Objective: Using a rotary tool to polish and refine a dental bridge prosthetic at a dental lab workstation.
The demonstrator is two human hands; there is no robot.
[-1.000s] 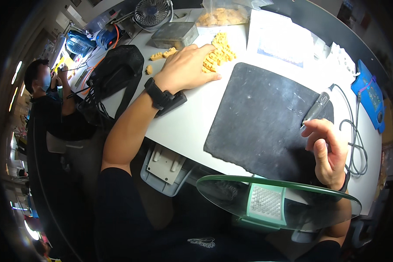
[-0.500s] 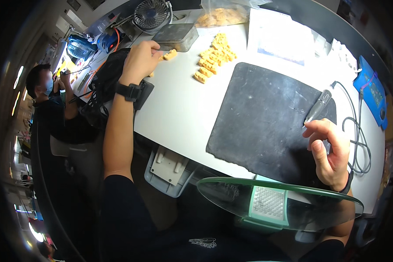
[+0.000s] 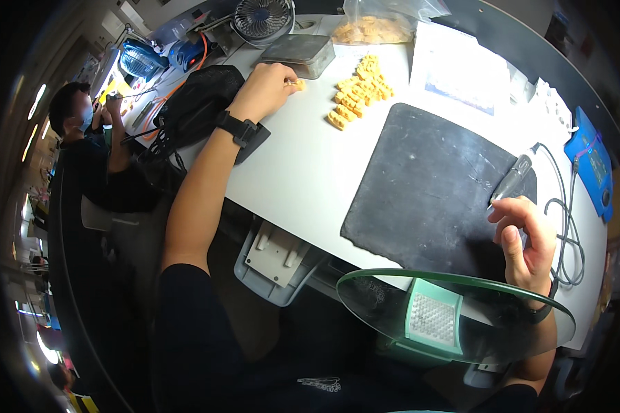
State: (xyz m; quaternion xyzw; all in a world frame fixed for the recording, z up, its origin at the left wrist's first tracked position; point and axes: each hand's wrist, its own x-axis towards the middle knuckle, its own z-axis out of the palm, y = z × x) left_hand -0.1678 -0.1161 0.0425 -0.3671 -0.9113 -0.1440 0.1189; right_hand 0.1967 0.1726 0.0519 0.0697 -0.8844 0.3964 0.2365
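My left hand reaches over the white table beside a worn dark lidded box. Its fingers are closed at the tips on a small yellow piece that looks like a dental cast, partly hidden by them. Right of it lies a heap of similar yellow casts. My right hand hovers at the right edge of a black mat, fingers loosely curled and apart from the thumb, holding nothing. Just beyond its fingertips rests a grey pen-shaped handpiece with a cable.
A tilted magnifier lens with a green rim stands between me and the table. A plastic bag of yellow pieces, a fan, a black bag and a blue control box line the table. Another person works at left.
My left hand has moved right and closed on the yellow cast that lay beside its fingertips. The view has shifted a little. My right hand stays curled near the handpiece.
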